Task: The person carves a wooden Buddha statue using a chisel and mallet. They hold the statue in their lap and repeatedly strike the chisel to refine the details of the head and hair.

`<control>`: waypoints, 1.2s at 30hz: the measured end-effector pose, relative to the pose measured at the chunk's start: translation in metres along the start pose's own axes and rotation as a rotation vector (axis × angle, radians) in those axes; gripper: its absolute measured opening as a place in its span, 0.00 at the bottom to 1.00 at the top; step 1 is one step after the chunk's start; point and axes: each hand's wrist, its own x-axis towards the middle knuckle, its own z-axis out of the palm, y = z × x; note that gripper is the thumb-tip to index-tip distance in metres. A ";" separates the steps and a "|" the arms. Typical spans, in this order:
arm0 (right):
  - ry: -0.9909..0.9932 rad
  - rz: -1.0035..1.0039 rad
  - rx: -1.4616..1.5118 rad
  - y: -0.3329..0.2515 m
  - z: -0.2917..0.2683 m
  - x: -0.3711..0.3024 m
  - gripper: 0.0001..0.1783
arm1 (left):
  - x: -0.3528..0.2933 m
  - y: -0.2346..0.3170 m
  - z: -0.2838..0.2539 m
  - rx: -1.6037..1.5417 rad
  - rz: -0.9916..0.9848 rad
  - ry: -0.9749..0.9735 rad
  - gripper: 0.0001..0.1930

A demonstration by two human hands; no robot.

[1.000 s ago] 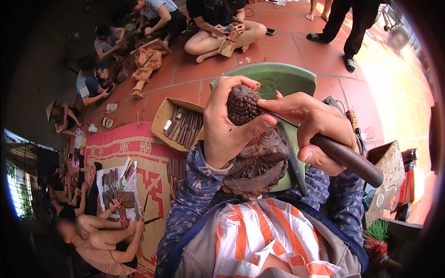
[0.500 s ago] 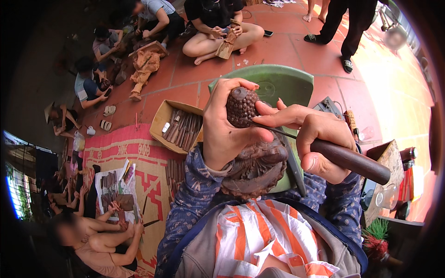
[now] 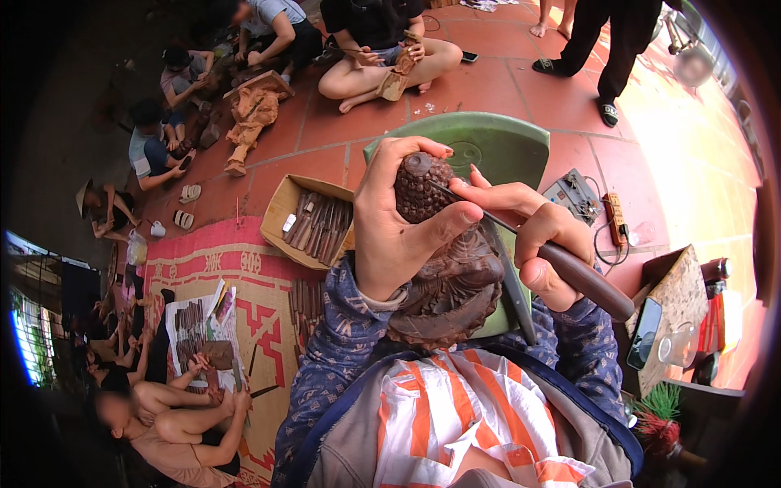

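A dark brown wooden statue stands upright in front of me, its carved body (image 3: 455, 285) over my lap and its head (image 3: 416, 195) covered in small round curls. My left hand (image 3: 378, 215) is wrapped round the far left side of the head, thumb toward the chisel. In my right hand (image 3: 547, 232) is a carving chisel (image 3: 592, 283) with a thick dark wooden handle. Its thin blade slants up left, and the tip meets the curls on the head's right side. My right index finger rests along the blade near the tip.
Behind the statue curves a green plastic seat (image 3: 512, 150). A cardboard box (image 3: 277, 232) of chisels stands at left, beside more tools on a patterned mat (image 3: 268, 325). At right are a power strip (image 3: 616, 218), grey metal box (image 3: 573, 195) and phone (image 3: 645, 333). Several people sit around.
The chisel handle and my right hand have swung down and left, so the blade now slopes more steeply and its tip lies higher on the curls. My left hand holds nearly still.
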 end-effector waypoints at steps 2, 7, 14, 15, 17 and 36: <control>-0.014 -0.022 0.021 0.004 -0.001 0.000 0.16 | 0.000 0.000 -0.001 0.023 0.014 0.003 0.30; -0.001 -0.053 0.146 0.016 0.000 -0.002 0.15 | 0.000 -0.002 0.000 0.014 0.020 0.003 0.28; -0.024 0.024 0.185 0.019 -0.005 -0.002 0.18 | 0.000 0.000 0.002 0.007 0.011 0.016 0.25; -0.022 0.052 0.162 0.018 -0.005 -0.002 0.19 | 0.000 0.000 0.002 0.014 0.008 0.017 0.25; -0.050 0.022 0.165 0.023 -0.006 -0.003 0.19 | 0.001 0.000 0.001 0.034 0.032 0.018 0.25; 0.116 -0.127 0.150 0.022 0.018 -0.012 0.14 | 0.000 0.000 -0.002 0.025 0.013 -0.026 0.30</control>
